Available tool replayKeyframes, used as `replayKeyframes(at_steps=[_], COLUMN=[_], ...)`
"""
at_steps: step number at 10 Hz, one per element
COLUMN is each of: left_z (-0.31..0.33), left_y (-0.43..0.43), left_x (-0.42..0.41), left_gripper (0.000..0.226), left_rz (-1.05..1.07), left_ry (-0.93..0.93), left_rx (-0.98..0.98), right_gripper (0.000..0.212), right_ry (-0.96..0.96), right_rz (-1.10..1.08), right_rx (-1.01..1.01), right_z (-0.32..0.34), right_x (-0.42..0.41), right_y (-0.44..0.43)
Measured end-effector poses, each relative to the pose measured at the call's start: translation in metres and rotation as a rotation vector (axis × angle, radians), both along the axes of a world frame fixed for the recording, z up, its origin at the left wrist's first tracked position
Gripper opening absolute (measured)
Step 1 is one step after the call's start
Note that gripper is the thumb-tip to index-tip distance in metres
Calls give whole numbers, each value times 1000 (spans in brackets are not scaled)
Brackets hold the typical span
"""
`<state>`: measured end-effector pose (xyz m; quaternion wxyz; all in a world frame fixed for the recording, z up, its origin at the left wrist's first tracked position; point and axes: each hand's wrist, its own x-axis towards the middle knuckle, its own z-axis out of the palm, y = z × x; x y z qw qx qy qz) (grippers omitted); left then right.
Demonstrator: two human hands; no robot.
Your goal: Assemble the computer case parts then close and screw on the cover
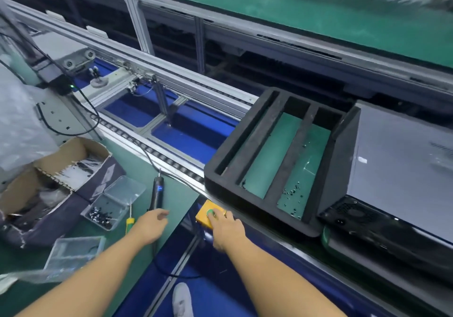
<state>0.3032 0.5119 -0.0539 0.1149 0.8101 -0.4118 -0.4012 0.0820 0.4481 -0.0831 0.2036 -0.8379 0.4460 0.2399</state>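
Far left of the yellow button box (208, 218), an open cardboard box (61, 167) of bagged parts sits on the green worktop (179, 199). Nearer the button box is a clear plastic tray (115, 201) holding dark screws. Closer still, an electric screwdriver (157, 194) lies flat on its cord. The left hand (152, 223) hovers just by the screwdriver's butt end with its fingers relaxed and spread, gripping nothing. The right hand (228, 228) is on the button box itself, one straight finger pressing the green button (210, 212). The two hands are well apart. Just right of the button box and behind it, a black foam pallet (257, 206) rests on the conveyor, bare except for loose screws (293, 191) scattered on its green floor. Farthest right, touching the pallet's edge, lies the computer case (397, 159) with its grey cover on and its rear vent panel facing the person. With the cover on and the driver laid down, this unit looks finished. Whether every cover screw is seated cannot be told. The button press probably sends the line onward, and the bare pallet suggests another case is still to be built.
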Motion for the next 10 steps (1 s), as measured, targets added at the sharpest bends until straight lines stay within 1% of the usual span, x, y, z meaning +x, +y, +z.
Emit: replayKeyframes(at_steps=[1, 2, 4, 5, 7, 8, 9, 10], left_z=[1, 2, -4, -4, -2, 3, 3, 2], left_y=[7, 13, 16, 13, 8, 5, 1, -4], left_x=[1, 4, 10, 9, 1, -4, -7, -12], left_gripper=[39, 38, 37, 38, 40, 40, 38, 32], left_rz=[40, 75, 100, 113, 99, 73, 85, 104], left_ry=[-3, 10, 7, 18, 21, 17, 42, 48], left_rx=[0, -5, 2, 10, 43, 51, 33, -14], right_gripper=[75, 66, 62, 56, 45, 50, 47, 45], right_ry=[-24, -9, 86, 141, 177, 173, 111, -37], right_rz=[-43, -23, -9, 7, -14, -24, -23, -94], right_rx=[-3, -45, -78, -78, -13, 57, 72, 77], right_z=[-4, -4, -1, 2, 6, 16, 22, 24], right_x=[1, 3, 14, 19, 22, 24, 16, 10], right_y=[1, -1, -8, -16, -24, -29, -27, -24])
